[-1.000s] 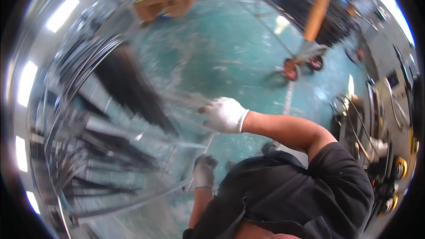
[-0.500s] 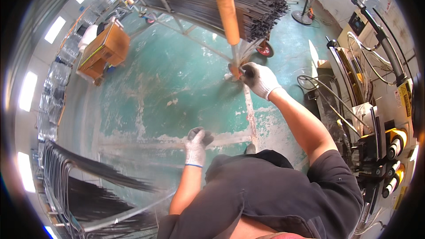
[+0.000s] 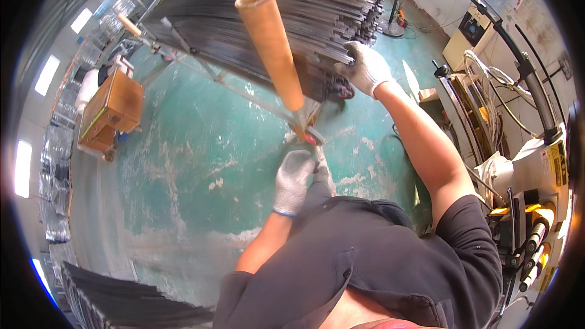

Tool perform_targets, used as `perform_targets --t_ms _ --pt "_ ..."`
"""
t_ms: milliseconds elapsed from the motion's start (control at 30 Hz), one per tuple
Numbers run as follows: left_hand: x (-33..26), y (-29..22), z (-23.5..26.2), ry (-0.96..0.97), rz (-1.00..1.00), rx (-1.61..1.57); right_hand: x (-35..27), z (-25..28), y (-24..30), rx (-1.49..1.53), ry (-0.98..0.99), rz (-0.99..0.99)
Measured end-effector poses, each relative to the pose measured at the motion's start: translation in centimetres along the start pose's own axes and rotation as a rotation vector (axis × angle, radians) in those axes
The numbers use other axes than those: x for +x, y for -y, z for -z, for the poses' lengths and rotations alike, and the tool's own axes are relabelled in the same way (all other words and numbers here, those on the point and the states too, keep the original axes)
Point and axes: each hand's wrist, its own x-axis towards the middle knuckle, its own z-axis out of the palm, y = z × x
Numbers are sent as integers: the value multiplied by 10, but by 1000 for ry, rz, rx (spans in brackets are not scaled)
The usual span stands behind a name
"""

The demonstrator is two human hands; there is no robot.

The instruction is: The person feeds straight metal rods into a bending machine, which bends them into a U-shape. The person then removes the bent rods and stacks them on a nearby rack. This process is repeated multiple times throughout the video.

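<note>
A large stack of long black strips (image 3: 231, 21) lies on a metal-framed trolley (image 3: 222, 76) ahead of me. At the stack's right end my gloved right hand (image 3: 368, 70) reaches up to the strip ends, thumb and fingers apart around or beside them. Whether it touches them I cannot tell. A brown cardboard tube (image 3: 271, 45) stands tilted over the trolley's near corner post. Below that corner, in front of my body, my gloved left hand (image 3: 294, 173) hangs with loosely stretched, slightly blurred fingers and holds nothing visible.
Another rack of black strips (image 3: 116, 298) stands at the lower left. A brown wooden desk (image 3: 113, 109) is farther left. Machinery with cables and yellow-and-black rollers (image 3: 536, 237) lines the right side. The green floor (image 3: 183, 164) is worn.
My right hand has left the trolley's corner post and risen to the strip ends. My left hand has moved up and right. The trolley and cardboard tube appear closer and farther left.
</note>
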Motion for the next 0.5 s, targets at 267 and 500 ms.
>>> perform_targets --t_ms 267,500 --pt "149 -60 -30 165 33 26 180 -21 -43 -287 69 -151" --pt "193 -66 -29 65 41 28 265 -63 -53 -450 247 -144"
